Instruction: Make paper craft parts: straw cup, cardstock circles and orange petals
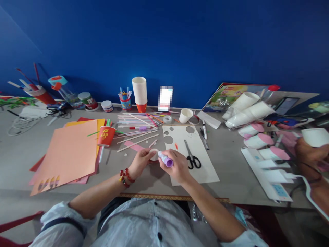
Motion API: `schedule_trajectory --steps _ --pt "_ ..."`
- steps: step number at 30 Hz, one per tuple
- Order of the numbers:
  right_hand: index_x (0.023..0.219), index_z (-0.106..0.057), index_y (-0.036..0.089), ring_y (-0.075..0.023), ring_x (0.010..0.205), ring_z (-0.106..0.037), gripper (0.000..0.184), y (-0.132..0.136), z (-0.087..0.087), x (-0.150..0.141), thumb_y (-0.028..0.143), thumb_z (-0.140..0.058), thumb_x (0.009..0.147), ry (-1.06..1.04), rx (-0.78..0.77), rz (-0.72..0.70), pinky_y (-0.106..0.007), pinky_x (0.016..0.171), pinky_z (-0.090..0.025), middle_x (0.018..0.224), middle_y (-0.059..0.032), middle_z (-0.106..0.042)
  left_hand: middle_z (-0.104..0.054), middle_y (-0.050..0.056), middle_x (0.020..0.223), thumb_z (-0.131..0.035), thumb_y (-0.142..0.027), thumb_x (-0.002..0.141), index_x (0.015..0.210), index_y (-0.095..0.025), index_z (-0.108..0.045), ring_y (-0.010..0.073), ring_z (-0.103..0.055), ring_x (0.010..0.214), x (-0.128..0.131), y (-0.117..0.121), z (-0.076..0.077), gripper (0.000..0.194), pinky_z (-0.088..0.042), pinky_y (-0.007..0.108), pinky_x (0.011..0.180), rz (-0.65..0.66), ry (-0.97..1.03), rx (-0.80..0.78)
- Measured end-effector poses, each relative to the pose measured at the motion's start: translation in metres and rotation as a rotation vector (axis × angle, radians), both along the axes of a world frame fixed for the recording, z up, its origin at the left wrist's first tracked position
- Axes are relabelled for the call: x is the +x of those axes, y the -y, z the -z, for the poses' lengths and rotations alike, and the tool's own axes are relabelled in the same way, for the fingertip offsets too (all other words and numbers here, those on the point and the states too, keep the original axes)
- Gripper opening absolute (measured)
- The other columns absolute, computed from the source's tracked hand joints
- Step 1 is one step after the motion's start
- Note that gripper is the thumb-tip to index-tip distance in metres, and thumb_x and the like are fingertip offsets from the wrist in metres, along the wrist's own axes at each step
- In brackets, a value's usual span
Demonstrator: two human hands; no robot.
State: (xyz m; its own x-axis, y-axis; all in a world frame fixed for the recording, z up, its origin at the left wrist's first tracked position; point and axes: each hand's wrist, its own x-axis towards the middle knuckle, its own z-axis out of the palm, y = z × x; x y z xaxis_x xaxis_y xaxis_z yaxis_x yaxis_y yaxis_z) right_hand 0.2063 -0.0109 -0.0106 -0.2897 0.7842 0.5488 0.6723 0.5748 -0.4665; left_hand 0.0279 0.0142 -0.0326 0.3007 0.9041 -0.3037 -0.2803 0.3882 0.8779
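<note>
My left hand (141, 161) pinches a small white paper disc (154, 153) just above the grey table (231, 171). My right hand (177, 167) is wrapped round a glue stick (165, 159) with a purple end, its white tip pressed against the disc. A pink paper strip (134, 146) lies just beyond my left hand. Right of my right hand, black-handled scissors (190, 156) rest on a white sheet (203, 168) with round holes cut in it.
An orange paper sheet (68, 154) and a red cup (106, 136) lie to the left. Several straws (136, 121) and a cup stack (139, 91) stand behind. White cups (248, 109) and a power strip (267, 178) fill the right. Another person's hand (308, 154) holds a white cup (315, 136).
</note>
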Motion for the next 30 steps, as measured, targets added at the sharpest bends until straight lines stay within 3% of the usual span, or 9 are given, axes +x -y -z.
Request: schedule_trajectory --steps 7,16,23,30 --pt "0.093 -0.058 0.022 -0.0206 0.073 -0.065 0.005 -0.001 0.003 -0.003 0.025 -0.06 0.089 0.047 -0.016 -0.002 -0.03 0.068 -0.048 0.078 -0.0036 -0.068 -0.074 0.005 0.084 -0.081 -0.048 0.071 0.09 -0.015 -0.076 0.0173 -0.066 0.078 0.0 0.003 -0.001 0.038 -0.056 0.025 0.072 -0.002 0.02 0.004" --pt "0.094 -0.06 0.022 -0.02 0.075 -0.067 0.006 0.011 0.008 0.0 0.025 -0.062 0.088 0.042 -0.024 -0.046 -0.031 0.071 -0.05 0.08 -0.0043 -0.07 -0.076 0.009 0.093 -0.077 -0.053 0.073 0.094 -0.014 -0.076 0.0241 -0.069 0.09 0.0 0.004 -0.003 0.044 -0.055 0.033 0.084 -0.007 0.024 0.004" --pt "0.101 -0.059 0.023 -0.0211 0.077 -0.066 0.013 -0.001 0.001 0.0 0.025 -0.062 0.089 -0.028 -0.023 -0.029 -0.031 0.072 -0.051 0.084 -0.005 -0.07 -0.073 0.005 0.08 -0.08 -0.052 0.07 0.089 -0.015 -0.075 0.0173 -0.066 0.073 0.001 0.001 -0.003 0.042 -0.052 0.025 0.066 -0.043 -0.035 -0.019" --pt "0.095 -0.06 0.021 -0.0223 0.076 -0.065 0.007 0.002 0.009 -0.009 0.025 -0.06 0.089 0.109 -0.037 -0.043 -0.033 0.068 -0.05 0.081 -0.0061 -0.069 -0.075 0.007 0.084 -0.08 -0.051 0.07 0.089 -0.014 -0.076 0.0175 -0.067 0.075 -0.001 0.003 -0.003 0.042 -0.053 0.025 0.07 -0.055 -0.005 -0.042"
